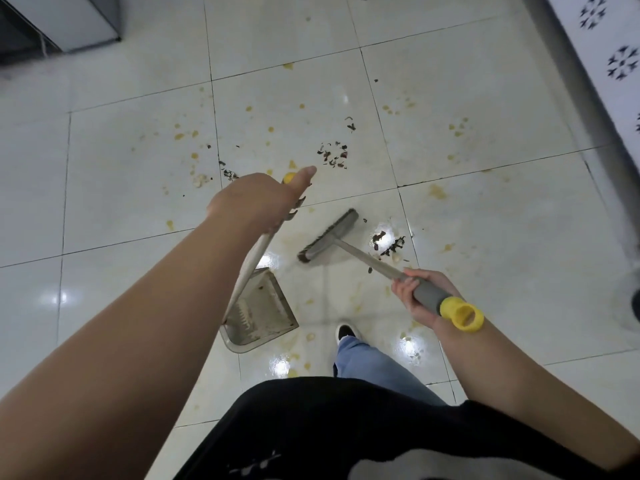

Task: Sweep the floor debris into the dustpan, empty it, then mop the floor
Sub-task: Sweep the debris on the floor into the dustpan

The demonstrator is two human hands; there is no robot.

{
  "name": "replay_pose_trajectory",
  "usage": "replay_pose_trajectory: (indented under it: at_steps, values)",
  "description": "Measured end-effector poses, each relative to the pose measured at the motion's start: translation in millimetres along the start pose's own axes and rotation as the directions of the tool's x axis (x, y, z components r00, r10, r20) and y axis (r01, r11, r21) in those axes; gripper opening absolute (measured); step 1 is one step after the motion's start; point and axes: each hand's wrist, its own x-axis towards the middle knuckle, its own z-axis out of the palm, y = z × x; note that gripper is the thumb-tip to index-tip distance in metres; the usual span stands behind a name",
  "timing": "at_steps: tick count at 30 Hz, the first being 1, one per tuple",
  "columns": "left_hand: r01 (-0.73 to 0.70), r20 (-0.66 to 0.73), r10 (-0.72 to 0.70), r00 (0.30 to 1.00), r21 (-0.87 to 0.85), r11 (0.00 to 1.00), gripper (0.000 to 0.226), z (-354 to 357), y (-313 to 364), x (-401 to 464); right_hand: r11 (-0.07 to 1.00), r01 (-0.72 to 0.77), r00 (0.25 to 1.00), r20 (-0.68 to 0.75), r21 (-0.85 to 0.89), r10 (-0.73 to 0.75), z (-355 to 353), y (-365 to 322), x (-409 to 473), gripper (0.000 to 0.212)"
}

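My left hand (258,199) grips the top of the long pale handle of a grey dustpan (261,313), which rests on the white tiled floor (485,202) below it. In my right hand (417,296) I hold the grey grip of a broom (330,237) with a yellow ring end; its brush head touches the floor just right of the dustpan's mouth. Dark leafy debris lies in one pile (334,155) beyond the broom and another (389,244) to its right. Yellowish stains (437,191) dot the tiles.
A grey cabinet base (69,26) stands at the top left. A patterned white wall or panel (609,53) runs along the right edge. My foot in a dark shoe (346,332) stands on the tiles just right of the dustpan.
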Motion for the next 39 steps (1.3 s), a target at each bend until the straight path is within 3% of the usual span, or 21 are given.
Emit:
replay_pose_trajectory:
  at_steps: [2,6,14,15,17,21,25,28,33,39]
  values:
    - [-0.002,-0.009,0.002,1.000,0.001,1.000,0.092,-0.5,-0.6,1.7,0.994,0.012,1.000,0.022,0.111,-0.014,5.3,8.4,9.6,0.004]
    - [0.011,-0.022,-0.011,1.000,-0.008,1.000,0.093,-0.6,1.4,1.7,0.983,0.103,0.994,0.023,0.150,-0.107,-7.2,20.6,14.8,0.007]
    - [0.003,-0.045,-0.003,0.999,0.005,1.000,0.085,-0.3,3.0,-0.4,0.896,0.121,0.991,0.000,0.428,-0.134,16.9,-29.2,38.1,0.013]
    - [-0.006,-0.049,0.007,0.999,0.014,1.000,0.086,-0.2,3.9,-0.5,0.910,0.123,0.991,0.002,0.395,-0.134,19.4,-29.1,40.1,0.011]
    - [-0.003,-0.047,0.005,0.999,0.034,0.999,0.087,3.1,8.0,-1.5,0.974,0.152,0.988,-0.009,0.165,-0.153,19.8,-19.9,41.0,0.003]
    - [0.002,-0.040,-0.002,0.999,0.021,1.000,0.087,12.4,12.9,-8.1,0.981,0.082,0.996,-0.019,-0.178,-0.086,-1.4,19.4,40.2,0.017]
    - [-0.012,-0.066,0.014,0.998,0.024,1.000,0.087,8.3,5.6,-12.7,0.826,0.036,0.999,-0.008,-0.562,-0.049,-24.6,35.5,20.9,0.021]
    - [0.021,-0.052,-0.020,0.998,0.015,1.000,0.088,4.8,4.6,-15.2,0.720,0.066,0.997,0.014,-0.691,-0.078,-24.9,39.2,10.9,0.021]
    - [0.007,-0.064,-0.005,0.998,0.035,0.999,0.087,5.6,4.3,-19.9,0.833,0.075,0.996,0.084,-0.548,-0.034,-10.9,39.3,14.8,0.022]
    - [0.004,-0.077,0.000,0.997,0.042,0.999,0.087,3.7,6.2,-11.2,0.986,0.124,0.986,0.130,-0.114,-0.109,-4.6,-27.4,22.2,0.015]
